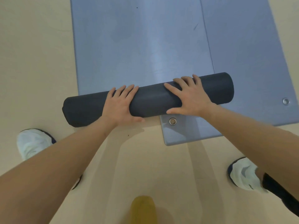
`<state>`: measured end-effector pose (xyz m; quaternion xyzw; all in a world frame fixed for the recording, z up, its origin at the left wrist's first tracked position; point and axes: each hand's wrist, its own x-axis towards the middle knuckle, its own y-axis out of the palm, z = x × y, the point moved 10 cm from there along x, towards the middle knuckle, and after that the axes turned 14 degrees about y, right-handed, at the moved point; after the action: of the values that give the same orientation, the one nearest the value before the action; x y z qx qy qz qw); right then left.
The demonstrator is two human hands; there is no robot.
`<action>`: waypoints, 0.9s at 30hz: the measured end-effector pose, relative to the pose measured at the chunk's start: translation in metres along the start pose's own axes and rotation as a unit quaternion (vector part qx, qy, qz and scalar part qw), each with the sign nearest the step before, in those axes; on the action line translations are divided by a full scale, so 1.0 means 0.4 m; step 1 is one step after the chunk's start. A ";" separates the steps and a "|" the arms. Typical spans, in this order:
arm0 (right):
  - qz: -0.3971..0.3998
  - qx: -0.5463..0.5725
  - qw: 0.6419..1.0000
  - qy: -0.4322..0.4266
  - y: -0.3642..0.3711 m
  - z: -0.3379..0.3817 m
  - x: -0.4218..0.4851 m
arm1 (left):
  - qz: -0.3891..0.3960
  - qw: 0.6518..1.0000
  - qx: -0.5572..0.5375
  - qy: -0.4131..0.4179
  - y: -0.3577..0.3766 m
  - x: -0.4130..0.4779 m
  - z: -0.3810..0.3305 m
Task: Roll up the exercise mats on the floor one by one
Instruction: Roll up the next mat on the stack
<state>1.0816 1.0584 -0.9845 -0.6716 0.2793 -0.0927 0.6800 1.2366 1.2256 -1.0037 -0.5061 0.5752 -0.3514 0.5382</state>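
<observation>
A blue-grey exercise mat (pixel 129 42) lies flat on the floor and runs away from me. Its near end is rolled into a dark grey roll (pixel 152 97) lying crosswise, slightly slanted. My left hand (pixel 120 105) lies palm down on the roll left of its middle, fingers spread. My right hand (pixel 190 96) presses on it right of the middle, fingers spread over the top. A second blue-grey mat (pixel 246 50) lies flat to the right, partly under the first, with metal eyelets (pixel 172 121) at its near corners.
The beige floor (pixel 37 62) surrounds the mats. My white shoes stand at the left (pixel 32 142) and at the right (pixel 245 174). A blurred yellow object (pixel 143 209) shows at the bottom edge.
</observation>
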 end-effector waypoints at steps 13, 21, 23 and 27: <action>0.055 0.004 0.998 -0.030 -0.010 -0.041 0.095 | -0.048 0.998 -0.026 0.042 -0.085 0.066 0.009; 0.154 0.066 0.986 -0.004 -0.029 0.021 -0.023 | -0.043 0.999 -0.029 -0.012 -0.066 -0.029 -0.078; 0.206 0.101 0.973 0.005 -0.015 0.037 -0.088 | 0.008 0.999 -0.048 -0.003 -0.055 -0.067 -0.106; 0.314 0.146 0.938 0.023 0.035 0.070 -0.224 | 0.114 0.989 -0.095 0.015 -0.001 -0.146 -0.179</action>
<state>1.0182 1.1285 -0.9769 -0.4404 0.4753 0.0702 0.7584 1.1616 1.2717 -0.9754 -0.4807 0.6681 -0.2388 0.5153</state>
